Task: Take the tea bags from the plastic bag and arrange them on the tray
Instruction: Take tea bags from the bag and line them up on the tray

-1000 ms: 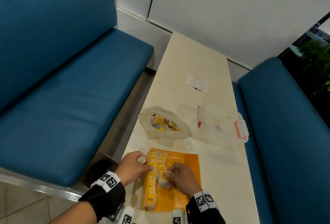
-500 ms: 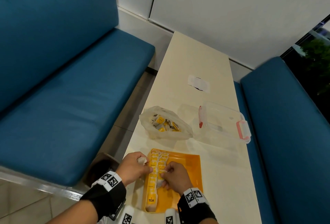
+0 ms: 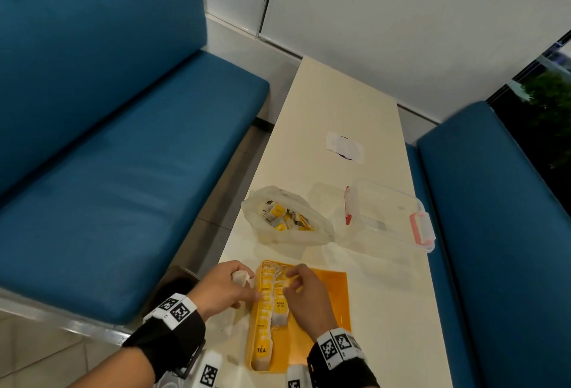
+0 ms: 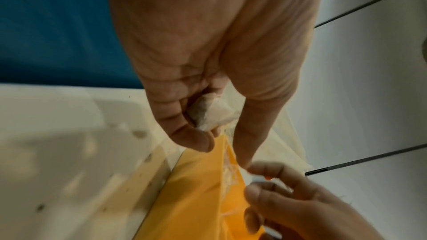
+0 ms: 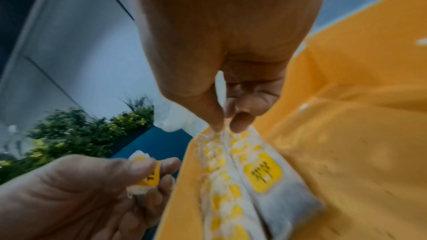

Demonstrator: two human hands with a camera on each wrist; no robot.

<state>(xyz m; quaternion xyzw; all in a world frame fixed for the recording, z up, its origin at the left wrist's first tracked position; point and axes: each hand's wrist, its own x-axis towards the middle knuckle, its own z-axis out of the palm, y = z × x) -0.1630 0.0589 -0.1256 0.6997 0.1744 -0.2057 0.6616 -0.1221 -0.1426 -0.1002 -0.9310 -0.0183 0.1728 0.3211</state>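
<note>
Right hand (image 3: 304,293) has moved up the tray (image 3: 333,301), off the tea bag (image 3: 280,310).

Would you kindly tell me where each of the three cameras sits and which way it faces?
Head: worn on the head, looking forward and down at the table, plastic bag and orange tray; both forearms show.
Left wrist: looks along the left hand, which holds a tea bag.
Right wrist: looks along the right hand, which pinches a string above the tea bag rows.
Shared: every view shows the tray and both hands.
</note>
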